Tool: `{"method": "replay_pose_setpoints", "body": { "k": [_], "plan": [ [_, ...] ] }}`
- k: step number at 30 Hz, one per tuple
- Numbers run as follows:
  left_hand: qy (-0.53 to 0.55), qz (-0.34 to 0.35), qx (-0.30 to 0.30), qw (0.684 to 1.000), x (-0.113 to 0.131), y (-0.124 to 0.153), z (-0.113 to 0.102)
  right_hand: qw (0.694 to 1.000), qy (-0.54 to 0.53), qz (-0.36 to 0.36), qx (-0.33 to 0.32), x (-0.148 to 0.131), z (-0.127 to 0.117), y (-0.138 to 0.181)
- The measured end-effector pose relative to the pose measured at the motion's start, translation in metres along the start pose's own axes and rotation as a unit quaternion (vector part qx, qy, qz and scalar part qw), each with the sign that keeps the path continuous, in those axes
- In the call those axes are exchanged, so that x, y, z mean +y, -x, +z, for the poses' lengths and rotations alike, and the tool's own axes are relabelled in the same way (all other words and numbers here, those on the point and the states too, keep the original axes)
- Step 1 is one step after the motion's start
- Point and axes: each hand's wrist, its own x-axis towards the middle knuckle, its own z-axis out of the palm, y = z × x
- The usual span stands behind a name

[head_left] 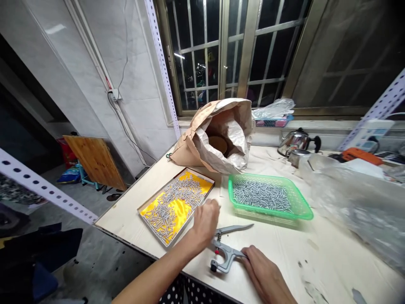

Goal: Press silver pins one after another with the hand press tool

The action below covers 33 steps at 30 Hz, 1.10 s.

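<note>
My left hand (205,221) rests on the table at the near right edge of a shallow tray (144,207) lined with yellow cloth, fingers curled toward the small metal pins (182,195) lying in it. Whether it pinches a pin I cannot tell. My right hand (261,270) grips the lower handle of grey hand pliers (225,250), which lie on the table with the jaw pointing left and the upper handle raised. A green plastic basket (303,211) full of similar metal pins stands just beyond the pliers.
An open brown paper sack (196,139) sits behind the tray. A metal kettle (295,141) and clear plastic bags (360,198) are to the right. The table edge (126,234) drops off at the left to the floor, with a perforated white rail (44,190) there.
</note>
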Motion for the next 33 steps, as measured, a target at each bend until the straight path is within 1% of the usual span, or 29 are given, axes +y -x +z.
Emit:
{"method": "replay_pose_setpoints", "body": {
  "k": [2, 4, 5, 6, 7, 9, 12, 14, 15, 17, 19, 22, 24, 29, 33],
  "plan": [
    [0.053, 0.064, 0.067, 0.994, 0.023, -0.013, -0.031, 1.000, 0.014, -0.012, 0.005, -0.001, 0.005, -0.001],
    [0.090, 0.108, 0.123, 0.982, 0.032, -0.025, -0.056, 0.999, 0.026, -0.025, 0.017, -0.002, 0.009, 0.000],
    [0.098, 0.119, 0.139, 0.978, 0.028, -0.031, -0.063, 0.999, 0.029, -0.029, 0.026, -0.001, 0.011, 0.001],
    [0.100, 0.121, 0.147, 0.977, 0.020, -0.035, -0.067, 0.999, 0.031, -0.031, 0.030, -0.001, 0.012, 0.002],
    [0.097, 0.113, 0.145, 0.978, 0.006, -0.037, -0.068, 0.999, 0.030, -0.033, 0.031, 0.000, 0.012, 0.003],
    [0.077, 0.070, 0.123, 0.987, -0.032, -0.038, -0.059, 0.999, 0.029, -0.035, 0.019, 0.002, 0.012, 0.004],
    [0.032, -0.015, 0.060, 0.998, -0.091, -0.031, -0.033, 0.998, 0.030, -0.053, 0.001, 0.004, 0.013, 0.001],
    [0.011, -0.026, 0.021, 0.999, -0.118, -0.024, -0.015, 0.997, 0.034, -0.076, 0.004, 0.004, 0.014, -0.004],
    [0.007, -0.021, 0.007, 1.000, -0.126, -0.021, -0.007, 0.995, 0.036, -0.090, 0.006, 0.004, 0.015, -0.007],
    [0.000, -0.004, -0.011, 1.000, -0.132, -0.018, 0.005, 0.993, 0.042, -0.112, 0.004, 0.003, 0.019, -0.015],
    [-0.014, 0.006, -0.031, 0.999, -0.131, -0.018, 0.013, 0.991, 0.049, -0.126, -0.005, 0.001, 0.023, -0.022],
    [-0.036, 0.014, -0.059, 0.998, -0.128, -0.022, 0.021, 0.988, 0.058, -0.140, -0.002, -0.003, 0.029, -0.032],
    [-0.048, 0.024, -0.067, 0.996, -0.128, -0.024, 0.025, 0.987, 0.064, -0.148, 0.007, -0.006, 0.031, -0.038],
    [-0.094, 0.078, -0.082, 0.989, -0.129, -0.024, 0.028, 0.980, 0.087, -0.178, -0.017, -0.009, 0.030, -0.047],
    [-0.110, 0.094, -0.096, 0.985, -0.127, -0.024, 0.025, 0.977, 0.098, -0.188, -0.027, -0.007, 0.029, -0.048]
  ]
}}
